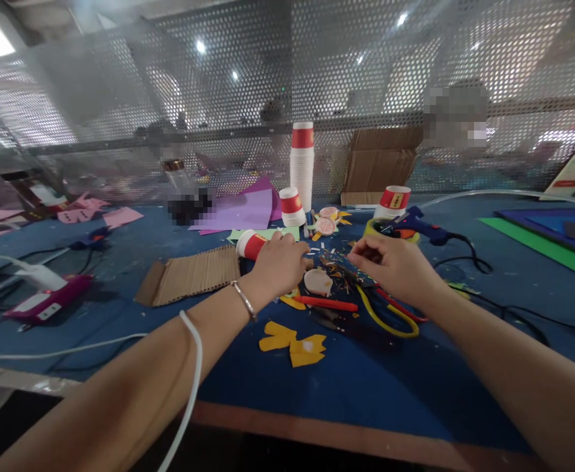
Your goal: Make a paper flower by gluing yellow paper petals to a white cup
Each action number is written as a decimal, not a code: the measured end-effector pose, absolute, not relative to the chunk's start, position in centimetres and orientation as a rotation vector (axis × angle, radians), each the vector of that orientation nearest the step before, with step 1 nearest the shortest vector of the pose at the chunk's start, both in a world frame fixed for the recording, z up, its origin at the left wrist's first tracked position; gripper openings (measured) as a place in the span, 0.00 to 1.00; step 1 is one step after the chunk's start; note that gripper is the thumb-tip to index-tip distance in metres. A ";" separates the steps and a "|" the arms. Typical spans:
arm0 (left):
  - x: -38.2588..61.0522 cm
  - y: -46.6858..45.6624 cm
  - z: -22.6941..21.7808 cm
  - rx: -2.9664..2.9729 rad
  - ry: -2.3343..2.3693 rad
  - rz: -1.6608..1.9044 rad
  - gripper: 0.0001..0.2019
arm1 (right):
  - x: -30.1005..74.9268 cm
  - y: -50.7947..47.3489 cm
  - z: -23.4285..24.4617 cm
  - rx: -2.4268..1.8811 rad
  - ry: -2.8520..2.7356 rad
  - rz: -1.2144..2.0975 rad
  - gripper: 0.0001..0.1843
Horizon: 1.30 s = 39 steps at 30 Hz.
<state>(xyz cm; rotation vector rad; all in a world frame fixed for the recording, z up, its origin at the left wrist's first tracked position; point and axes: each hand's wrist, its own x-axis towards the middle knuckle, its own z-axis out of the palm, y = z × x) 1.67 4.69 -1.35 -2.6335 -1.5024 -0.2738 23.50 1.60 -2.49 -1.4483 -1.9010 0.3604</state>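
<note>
My left hand (282,262), a bracelet on its wrist, is over the scrap pile with fingers curled inward; what they hold, if anything, is hidden. Just behind it a red and white paper cup (252,245) lies tipped over. My right hand (390,262) has thumb and fingertips pinched together above yellow-and-red-handled scissors (390,322); anything in the pinch is too small to make out. Between the hands lie a pale round disc (318,282), small paper scraps (339,265) and a red pen-like stick (329,303). Yellow paper cutouts (307,351) lie nearer me.
A tall stack of paper cups (301,170) stands behind, with another upside-down cup (292,208). A blue glue gun (412,223) rests by a tape roll (370,229) at right. Corrugated cardboard (193,274) lies left. A white cable (193,367) crosses my left forearm.
</note>
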 end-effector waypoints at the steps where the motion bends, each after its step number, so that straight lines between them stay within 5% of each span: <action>1: 2.1 5.1 -1.3 -2.637 -1.524 -0.269 0.14 | 23.5 1.6 -2.5 -1.449 -1.908 0.357 0.09; 27: 3.6 8.3 -2.8 -2.706 -1.852 -0.488 0.12 | 22.9 1.4 -2.6 -1.416 -1.947 0.377 0.09; 39: 3.1 7.3 -0.7 -3.069 -1.955 -1.394 0.05 | 22.6 1.0 -2.4 -1.338 -1.946 0.381 0.09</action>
